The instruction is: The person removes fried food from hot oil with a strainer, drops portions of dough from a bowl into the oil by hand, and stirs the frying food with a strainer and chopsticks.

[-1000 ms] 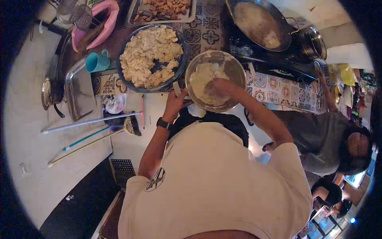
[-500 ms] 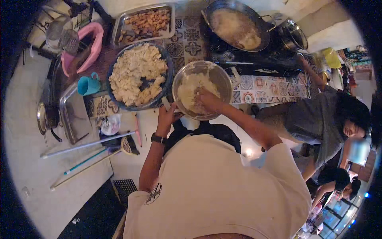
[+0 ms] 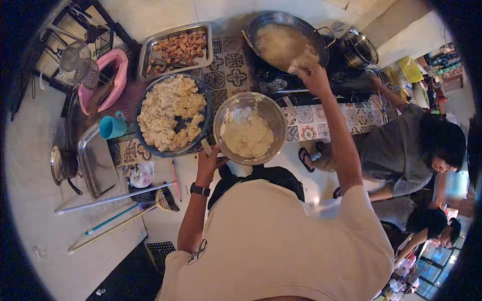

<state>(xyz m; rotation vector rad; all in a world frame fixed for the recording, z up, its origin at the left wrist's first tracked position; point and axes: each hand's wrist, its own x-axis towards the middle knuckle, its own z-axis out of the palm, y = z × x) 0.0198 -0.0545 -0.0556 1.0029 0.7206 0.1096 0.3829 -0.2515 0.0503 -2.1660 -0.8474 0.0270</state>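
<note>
My right hand [image 3: 313,79] reaches over the near rim of a large wok [image 3: 288,42] of bubbling oil. Its fingers are drawn together at a pale battered piece [image 3: 303,63], partly hidden by them. My left hand [image 3: 208,163] is closed on the pale handle [image 3: 206,146] at the left of a deep mixing bowl [image 3: 281,131]. Inside that bowl lies wet, cream-coloured batter-coated food [image 3: 248,133]. To its left, a wide dark basin [image 3: 145,141] is heaped with pale floury pieces [image 3: 170,108], with a gap near the middle.
A metal tray [image 3: 205,59] of browned fried pieces stands behind the basin. At the left are a blue mug [image 3: 113,126], a pink basket [image 3: 120,65] and strainers [image 3: 75,62]. A dark pot [image 3: 359,47] sits right of the wok. A person [image 3: 406,135] stands close at the right.
My right hand has left the mixing bowl and moved up and right to the wok. My left hand stays at the bowl's handle. The view has shifted slightly.
</note>
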